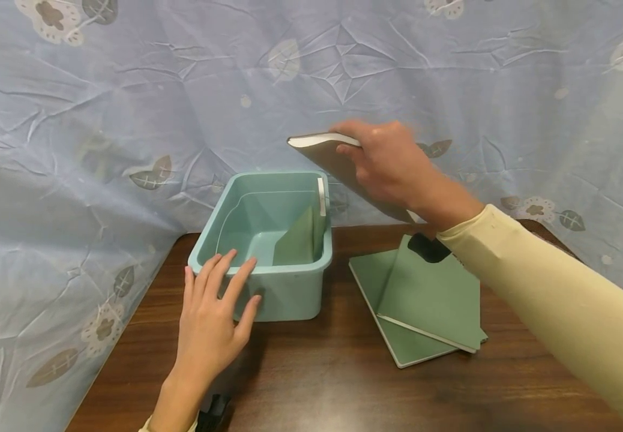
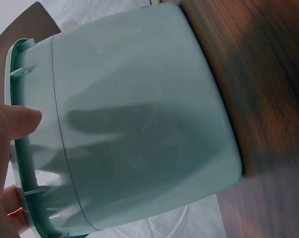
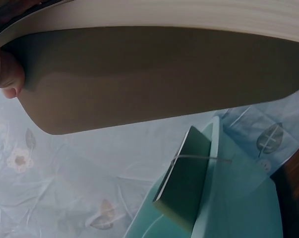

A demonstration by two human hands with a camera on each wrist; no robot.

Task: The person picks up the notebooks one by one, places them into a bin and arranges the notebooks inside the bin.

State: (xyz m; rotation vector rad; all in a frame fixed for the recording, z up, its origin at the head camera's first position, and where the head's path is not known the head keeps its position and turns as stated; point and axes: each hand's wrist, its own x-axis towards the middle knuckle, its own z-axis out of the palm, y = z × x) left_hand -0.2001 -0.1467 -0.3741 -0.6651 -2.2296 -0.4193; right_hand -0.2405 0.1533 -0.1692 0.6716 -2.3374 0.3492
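In the head view my right hand (image 1: 389, 162) grips a brown-covered notebook (image 1: 333, 161) at its edge, raised above the table to the right of a teal plastic bin (image 1: 284, 294). The right wrist view shows the brown cover (image 3: 139, 82) slightly bowed, pale pages above it, and the thumb pressing at one corner. Straight, spread fingers of my left hand (image 1: 211, 324) rest on the bin's near rim, the thumb lying outside the wall. Inside the bin, a green notebook (image 1: 296, 239) leans upright against the right wall, with a white page edge showing near the rim.
Two green notebooks lie overlapping on the brown wooden table (image 1: 311, 372) right of the bin, a smaller one (image 1: 436, 294) askew over a larger one (image 1: 406, 348). A pale blue patterned cloth (image 1: 209, 90) hangs behind and at the left.
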